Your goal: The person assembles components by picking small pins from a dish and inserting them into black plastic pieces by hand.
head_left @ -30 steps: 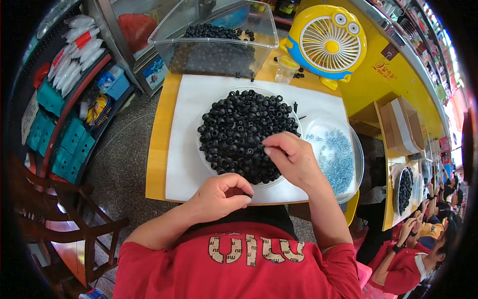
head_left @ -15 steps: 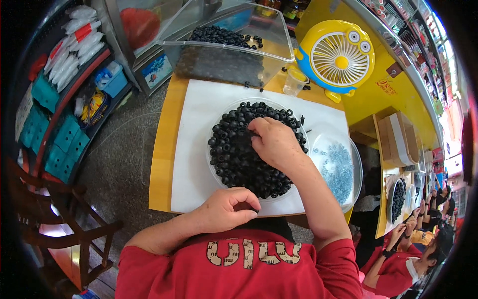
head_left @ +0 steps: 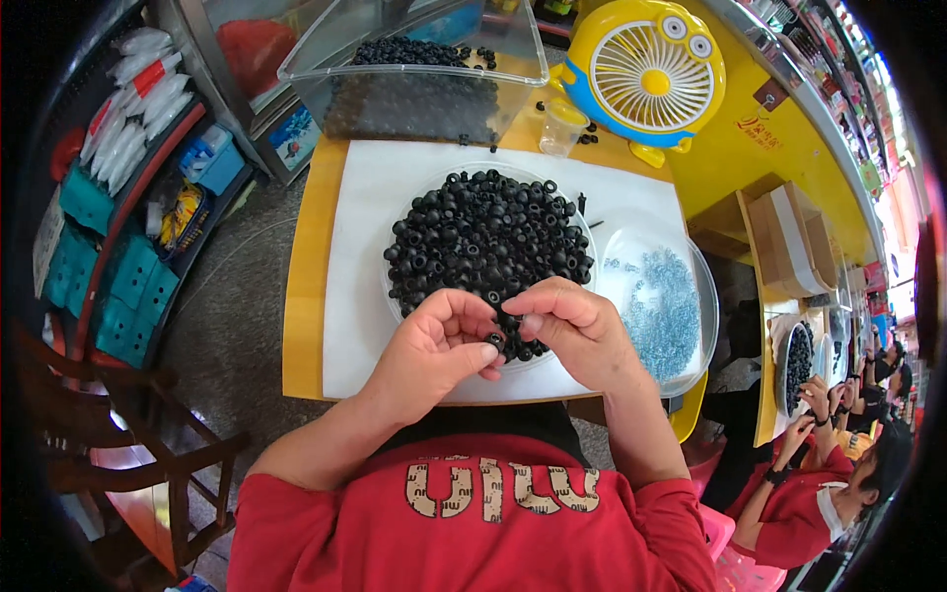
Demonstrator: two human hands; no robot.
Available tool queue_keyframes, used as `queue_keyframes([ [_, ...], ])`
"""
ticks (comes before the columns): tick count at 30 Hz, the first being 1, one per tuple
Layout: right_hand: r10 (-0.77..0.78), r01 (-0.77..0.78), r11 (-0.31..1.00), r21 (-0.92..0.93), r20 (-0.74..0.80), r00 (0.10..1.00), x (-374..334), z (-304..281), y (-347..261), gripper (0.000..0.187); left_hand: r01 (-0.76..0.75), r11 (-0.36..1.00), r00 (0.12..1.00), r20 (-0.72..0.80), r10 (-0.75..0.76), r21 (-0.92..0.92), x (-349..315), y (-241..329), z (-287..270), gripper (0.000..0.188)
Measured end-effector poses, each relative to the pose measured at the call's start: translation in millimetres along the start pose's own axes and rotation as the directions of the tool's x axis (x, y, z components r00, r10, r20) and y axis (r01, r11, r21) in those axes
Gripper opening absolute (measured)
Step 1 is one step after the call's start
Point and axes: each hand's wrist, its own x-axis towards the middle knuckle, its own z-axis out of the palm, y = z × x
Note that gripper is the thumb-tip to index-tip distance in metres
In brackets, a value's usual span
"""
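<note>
Two hands are brought close together over the near edge of one round clear dish (head_left: pixel 411 200). By the left hand (head_left: pixel 434 345), one black bead (head_left: pixel 494 340) is pinched between thumb and finger, just above the near edge of the heap. The grip of the right hand (head_left: pixel 577 331) is drawn in beside it, thumb and forefinger near each other; whether anything is pinched there cannot be told against the dark background. The dish is filled with a heap of black beads (head_left: pixel 483 232), too many to be counted.

To the right, one shallow clear tray (head_left: pixel 708 326) is spread with small pale-blue pieces (head_left: pixel 661 326), likewise beyond counting. Two slim dark bits (head_left: pixel 581 203) are left between dish and tray. All of this is carried by one white sheet (head_left: pixel 355 257) laid on the yellow tabletop (head_left: pixel 306 296).

Behind the sheet are placed one clear bin (head_left: pixel 508 113), partly filled with more black beads, one clear cup (head_left: pixel 562 133) and one yellow-and-blue fan (head_left: pixel 653 81).
</note>
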Motion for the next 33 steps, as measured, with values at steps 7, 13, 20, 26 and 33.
queue_keyframes([
  [7,-0.084,0.102,0.985,0.137,-0.137,0.987,-27,4,6,0.019,-0.001,0.995,0.999,-0.046,0.006,0.104,0,-9,21,0.032],
  [13,-0.242,0.282,0.949,0.143,-0.242,0.940,-38,13,15,0.017,-0.049,0.985,0.997,-0.057,0.059,0.163,-1,-9,36,0.034],
  [20,-0.191,0.253,0.940,0.229,-0.262,0.946,-47,13,27,0.023,-0.050,0.985,0.996,-0.069,0.062,0.167,-1,-12,43,0.036],
  [26,-0.404,0.350,0.904,-0.245,-0.223,0.887,-46,9,24,0.034,-0.046,0.971,0.988,-0.136,0.080,0.235,1,-18,41,0.038],
  [33,-0.521,0.432,0.820,-0.376,-0.178,0.835,-44,2,25,0.030,0.076,0.958,0.989,-0.147,-0.036,0.276,5,-15,43,0.036],
])
